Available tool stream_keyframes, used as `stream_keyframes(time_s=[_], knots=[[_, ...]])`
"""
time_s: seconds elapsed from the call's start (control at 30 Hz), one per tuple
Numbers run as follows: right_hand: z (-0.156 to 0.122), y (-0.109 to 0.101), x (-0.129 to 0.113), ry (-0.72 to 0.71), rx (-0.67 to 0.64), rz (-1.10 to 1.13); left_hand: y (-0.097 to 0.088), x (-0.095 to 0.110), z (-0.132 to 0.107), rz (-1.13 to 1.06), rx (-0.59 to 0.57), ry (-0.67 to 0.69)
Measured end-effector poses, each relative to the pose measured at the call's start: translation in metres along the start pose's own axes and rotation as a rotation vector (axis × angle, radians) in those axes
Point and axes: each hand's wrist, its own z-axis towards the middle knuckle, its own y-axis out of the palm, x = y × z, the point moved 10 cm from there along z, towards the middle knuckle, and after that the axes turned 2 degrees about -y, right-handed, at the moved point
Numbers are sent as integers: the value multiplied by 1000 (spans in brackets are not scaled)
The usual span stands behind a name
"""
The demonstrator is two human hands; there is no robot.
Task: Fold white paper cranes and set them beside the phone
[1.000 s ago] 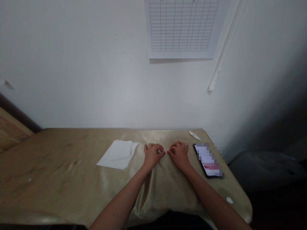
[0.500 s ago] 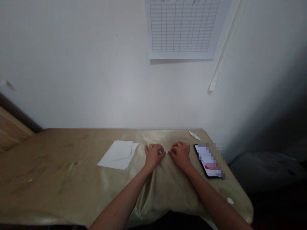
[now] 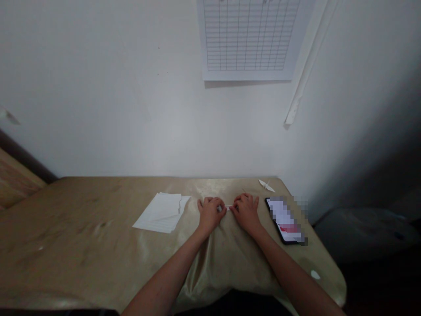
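Between my two hands is a small folded piece of white paper [image 3: 229, 207], lying low over the tabletop and mostly covered by fingers. My left hand [image 3: 210, 213] pinches its left end with thumb and fingertips. At the right end, the fingers of my right hand [image 3: 246, 212] close on the paper in the same way. The paper's exact folded shape is too small to make out.
A stack of white paper sheets [image 3: 159, 215], the top one torn-edged, lies left of my hands. To the right are a lit phone [image 3: 284, 221], a folded paper bird [image 3: 266, 186] and a white scrap [image 3: 315, 274]. A wall rises behind the cloth-covered table [image 3: 82, 245].
My right hand's fingers have shifted very slightly on the paper. The left hand stays in place, and the view has moved a touch.
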Motion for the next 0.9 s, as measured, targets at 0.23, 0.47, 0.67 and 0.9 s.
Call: stream_keyframes(time_s=[0.23,0.47,0.67,0.9], knots=[[-2,2,5,14,11,45,-2,0,-1,18,-11,-5],[-1,1,6,15,20,66,-1,-2,1,50,-16,6],[0,4,9,19,25,84,0,-5,1,45,-17,-6],[2,7,12,55,-4,68,-3,-3,1,53,-6,-12]])
